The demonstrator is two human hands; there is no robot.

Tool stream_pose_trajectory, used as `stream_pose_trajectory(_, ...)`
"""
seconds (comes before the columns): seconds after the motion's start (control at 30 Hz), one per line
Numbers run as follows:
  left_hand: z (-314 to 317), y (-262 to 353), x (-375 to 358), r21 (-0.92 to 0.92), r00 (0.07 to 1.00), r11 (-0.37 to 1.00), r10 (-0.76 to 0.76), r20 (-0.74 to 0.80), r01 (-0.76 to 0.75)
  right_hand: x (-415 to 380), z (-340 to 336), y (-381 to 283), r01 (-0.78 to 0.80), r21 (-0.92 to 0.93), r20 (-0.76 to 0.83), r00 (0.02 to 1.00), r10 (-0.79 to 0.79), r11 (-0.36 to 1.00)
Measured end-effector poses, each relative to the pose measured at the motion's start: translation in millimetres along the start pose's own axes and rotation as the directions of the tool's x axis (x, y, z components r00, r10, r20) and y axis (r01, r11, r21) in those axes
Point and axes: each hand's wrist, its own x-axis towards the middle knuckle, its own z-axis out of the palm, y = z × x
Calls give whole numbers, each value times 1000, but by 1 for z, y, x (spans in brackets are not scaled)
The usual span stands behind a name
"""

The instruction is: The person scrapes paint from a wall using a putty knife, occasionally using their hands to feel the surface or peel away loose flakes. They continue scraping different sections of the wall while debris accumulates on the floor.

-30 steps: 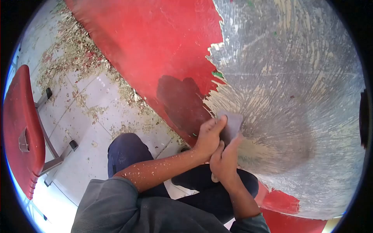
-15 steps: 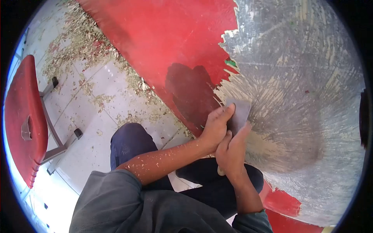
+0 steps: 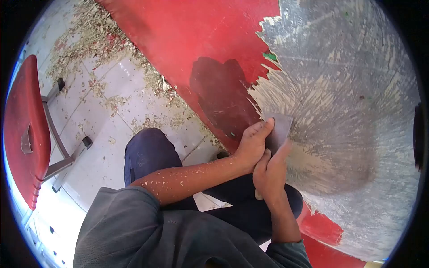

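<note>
You are scraping old red paint off a large curved surface [image 3: 214,40], and the work is well into its middle stretch: the right part is already bare grey and cream, while the left and far-left part is carrying its red coat. Both hands are closing on one flat scraper blade [image 3: 280,127], which is pressing against the surface right at the ragged paint edge, just right of a darker red patch [image 3: 219,100]. Your left hand [image 3: 252,145] is wrapping over the blade's left side with fingers curled on top; your right hand [image 3: 269,174] is gripping from below, thumb up along the blade. Whether a handle lies under the palms, the picture is not showing. Paint flakes [image 3: 103,49] are littering the tiled floor [image 3: 116,129] at far left, beside a red chair [image 3: 24,134]. Flecks are speckling your left forearm.

The next stroke, by this view, is calling for a low blade angle and firm two-handed pressure toward the red edge, so the blade gets under the coat rather than skating over it.
</note>
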Motion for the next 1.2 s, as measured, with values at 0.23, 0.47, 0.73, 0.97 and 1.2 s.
stream_pose_trajectory(0.23, -3, 2, -5, 88, 1000, 996, -20, 16, 19, -3, 2, 4, -29, 3, 37, 999, 29, 1000)
stream_pose_trajectory(0.47, -1, 25, -3, 35, 999, 999, -15, 45, 14, 7, -2, -22, -212, -25, 159, 964, 213, 977)
stream_pose_trajectory(0.73, -17, 32, 10, 114, 992, 990, 65, 113, -77, 19, 13, -27, -193, -44, 128, 972, 197, 980)
stream_pose_trajectory(0.97, -9, 47, 7, -4, 994, 1000, 29, 105, -28, 24, 20, -32, -148, -35, 61, 987, 150, 988)
stream_pose_trajectory(1.2, -21, 42, 19, 63, 987, 996, 52, 150, -62, 21, 25, -29, -149, -114, 26, 988, 153, 982)
